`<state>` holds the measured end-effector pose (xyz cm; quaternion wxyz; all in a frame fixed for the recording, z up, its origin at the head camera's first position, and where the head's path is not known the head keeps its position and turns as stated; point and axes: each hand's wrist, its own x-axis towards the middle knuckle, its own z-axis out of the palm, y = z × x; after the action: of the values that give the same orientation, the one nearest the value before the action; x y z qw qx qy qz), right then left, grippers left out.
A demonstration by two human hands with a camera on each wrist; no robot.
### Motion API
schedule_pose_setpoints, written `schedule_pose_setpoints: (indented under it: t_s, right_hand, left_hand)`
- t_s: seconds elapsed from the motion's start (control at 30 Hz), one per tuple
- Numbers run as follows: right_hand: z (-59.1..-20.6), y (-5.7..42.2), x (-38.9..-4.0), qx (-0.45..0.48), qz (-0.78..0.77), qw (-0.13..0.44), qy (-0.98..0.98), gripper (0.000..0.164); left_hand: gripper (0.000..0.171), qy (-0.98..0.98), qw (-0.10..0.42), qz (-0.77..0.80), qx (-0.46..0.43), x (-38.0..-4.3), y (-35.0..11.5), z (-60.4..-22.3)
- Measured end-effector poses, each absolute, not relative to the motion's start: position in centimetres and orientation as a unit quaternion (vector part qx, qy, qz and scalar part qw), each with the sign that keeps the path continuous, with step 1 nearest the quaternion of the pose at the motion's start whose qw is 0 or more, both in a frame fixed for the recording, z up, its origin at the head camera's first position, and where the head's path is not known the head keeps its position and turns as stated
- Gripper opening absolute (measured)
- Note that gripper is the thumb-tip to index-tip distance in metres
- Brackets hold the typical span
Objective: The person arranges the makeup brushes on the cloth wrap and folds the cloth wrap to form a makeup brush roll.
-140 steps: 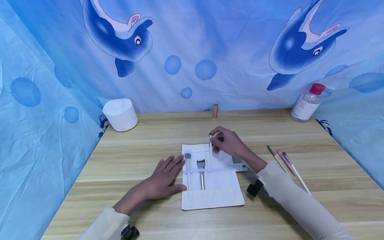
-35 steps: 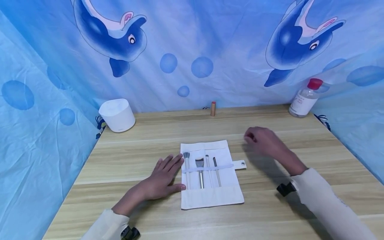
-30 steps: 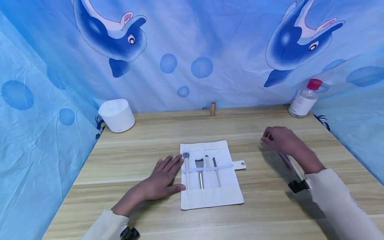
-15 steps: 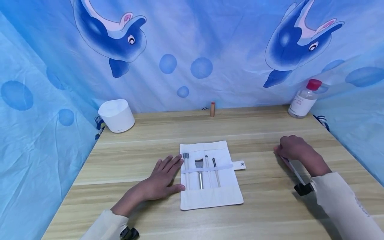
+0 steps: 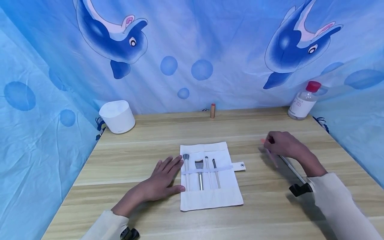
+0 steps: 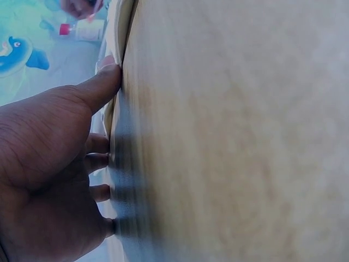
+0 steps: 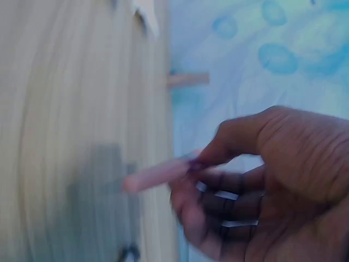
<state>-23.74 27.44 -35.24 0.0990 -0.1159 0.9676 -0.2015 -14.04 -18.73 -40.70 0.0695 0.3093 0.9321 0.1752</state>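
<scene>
Beside the left edge of the white brush roll [image 5: 211, 200], which is lying unfolded on the counter [image 5: 144, 143], the left hand [image 5: 160, 183] is resting with its fingers straight and spread, touching the cloth's edge and gripping nothing. Well to the right of the roll, the right hand [image 5: 283, 143] is hovering above the counter, its thumb and fingers pinching a slim pink tool [image 7: 155, 176] (its outline is blurring in the right wrist view). Also right of the roll, a pale-handled brush [image 5: 292, 169] is lying aslant, partly hidden by that hand. Within the roll, four brushes are sitting under a strap [image 5: 225, 168]: from the left, a fluffy grey one [image 5: 186, 156], a broad flat one [image 5: 201, 180], a thin pale one [image 5: 207, 162] and a dark-tipped one [image 5: 217, 175]. Behind the roll, a brown tube [image 5: 212, 111] is standing upright; farther left of the roll a white container [image 5: 117, 118] is standing, and far right behind it a red-capped bottle [image 5: 301, 106] is standing too
</scene>
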Motion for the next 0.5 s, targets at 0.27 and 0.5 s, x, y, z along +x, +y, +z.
schedule_pose_setpoints:
  t_s: [0.27, 0.5]
  right_hand:
    - [-35.9, 22.7, -24.7, -0.184, -0.444, 0.034, 0.876, 0.020]
    - [-37.3, 18.4, -25.0, -0.215, -0.493, 0.021, 0.842, 0.017]
  left_hand:
    - [0.087, 0.933, 0.072, 0.175, 0.307, -14.0, -18.8, -40.7]
    - [0.086, 0.930, 0.066, 0.182, 0.313, -14.0, -18.7, -40.7]
